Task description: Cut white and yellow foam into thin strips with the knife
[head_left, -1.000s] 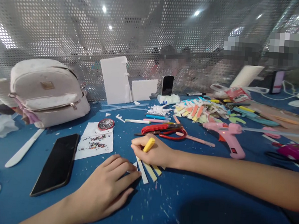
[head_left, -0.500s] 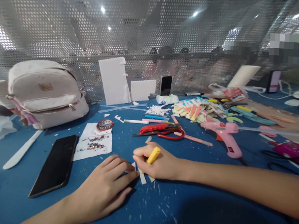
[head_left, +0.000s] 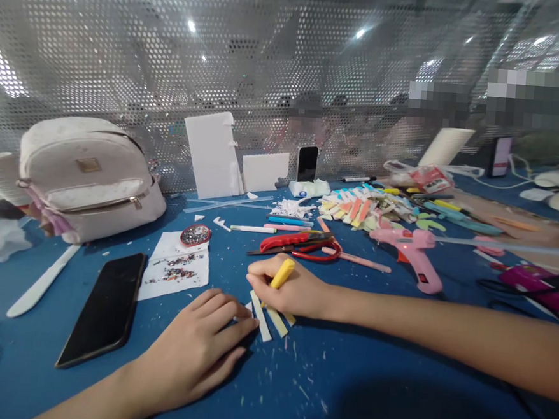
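My right hand [head_left: 293, 289] is closed around a yellow marker [head_left: 283, 273], its lower end hidden behind the fingers. Beneath that hand lie narrow strips, a white strip [head_left: 261, 318] and a pale yellow strip [head_left: 277, 322], with another yellowish one partly covered. My left hand [head_left: 203, 341] rests palm down on the blue table, fingers loosely spread, the index fingertip beside the white strip. Just beyond the right hand are red-handled scissors [head_left: 327, 254] and red-handled pliers [head_left: 287, 240].
A black phone [head_left: 102, 312] and a paper sheet with glittery bits [head_left: 195, 277] lie left. A pale backpack [head_left: 90, 183] stands behind them. Right are a pink glue gun [head_left: 415, 251] and a heap of coloured strips [head_left: 361, 205]. A perforated metal screen [head_left: 251, 61] rises behind.
My right hand has moved slightly up and left with the yellow marker, uncovering more of the strips. The left hand has stayed almost still. The view has shifted a little.
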Demonstrator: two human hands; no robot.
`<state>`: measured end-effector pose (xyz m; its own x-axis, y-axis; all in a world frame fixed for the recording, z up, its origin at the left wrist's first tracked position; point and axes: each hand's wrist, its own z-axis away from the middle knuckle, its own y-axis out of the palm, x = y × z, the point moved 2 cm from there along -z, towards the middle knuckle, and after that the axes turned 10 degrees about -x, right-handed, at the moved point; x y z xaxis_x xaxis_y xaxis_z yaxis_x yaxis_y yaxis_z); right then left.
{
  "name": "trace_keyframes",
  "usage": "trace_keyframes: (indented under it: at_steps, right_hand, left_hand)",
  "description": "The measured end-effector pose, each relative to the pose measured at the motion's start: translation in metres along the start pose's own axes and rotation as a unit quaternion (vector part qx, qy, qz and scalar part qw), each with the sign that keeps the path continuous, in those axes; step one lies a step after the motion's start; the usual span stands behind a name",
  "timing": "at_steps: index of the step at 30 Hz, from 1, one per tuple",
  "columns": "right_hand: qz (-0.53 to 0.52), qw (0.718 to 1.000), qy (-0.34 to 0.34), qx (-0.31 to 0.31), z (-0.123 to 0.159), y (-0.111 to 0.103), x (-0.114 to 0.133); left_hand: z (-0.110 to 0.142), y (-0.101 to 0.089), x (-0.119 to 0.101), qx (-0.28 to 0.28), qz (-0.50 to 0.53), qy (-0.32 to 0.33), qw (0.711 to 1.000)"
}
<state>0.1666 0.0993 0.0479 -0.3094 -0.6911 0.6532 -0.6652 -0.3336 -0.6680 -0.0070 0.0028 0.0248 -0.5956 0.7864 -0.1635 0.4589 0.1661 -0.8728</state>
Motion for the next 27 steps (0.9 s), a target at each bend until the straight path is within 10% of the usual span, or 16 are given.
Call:
trace_keyframes:
  at_steps: [27]
  right_hand:
    - [-0.013, 1.000, 0.008, 0.024, 0.016, 0.006, 0.000]
  left_hand:
    - [-0.002, -0.002, 0.001, -0.010, -0.011, 0.001, 1.000]
